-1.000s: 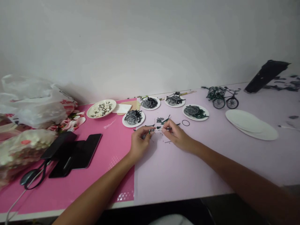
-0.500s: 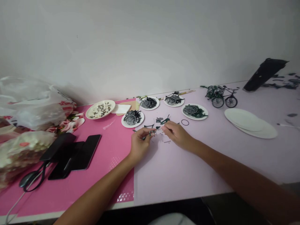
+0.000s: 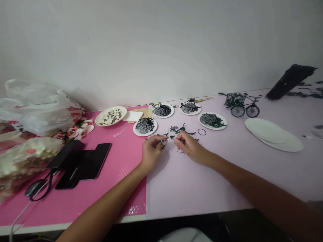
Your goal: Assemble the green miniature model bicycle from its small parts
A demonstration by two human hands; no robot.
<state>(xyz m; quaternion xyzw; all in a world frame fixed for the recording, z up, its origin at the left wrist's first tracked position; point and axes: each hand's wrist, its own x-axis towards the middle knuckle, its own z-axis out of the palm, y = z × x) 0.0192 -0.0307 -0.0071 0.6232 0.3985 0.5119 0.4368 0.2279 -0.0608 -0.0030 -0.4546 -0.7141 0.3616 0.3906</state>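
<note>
White bowl (image 3: 111, 116) sitting on pink part of tabletop (image 3: 126, 188). Left hand (image 3: 152, 149) pinching small green part (image 3: 162, 142), near small plates' loose pieces. Right hand (image 3: 188, 145) clamping thin metal rod (image 3: 171, 139) by fingertips. Bicycle model (image 3: 244, 105) standing farther right.

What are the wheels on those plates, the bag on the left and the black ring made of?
Wheels: probably plastic, matte grey, with thick moulded-looking spokes. Bag: thin plastic film, glossy, see-through and crinkled. Ring: rubber or plastic; too small to tell.
</note>
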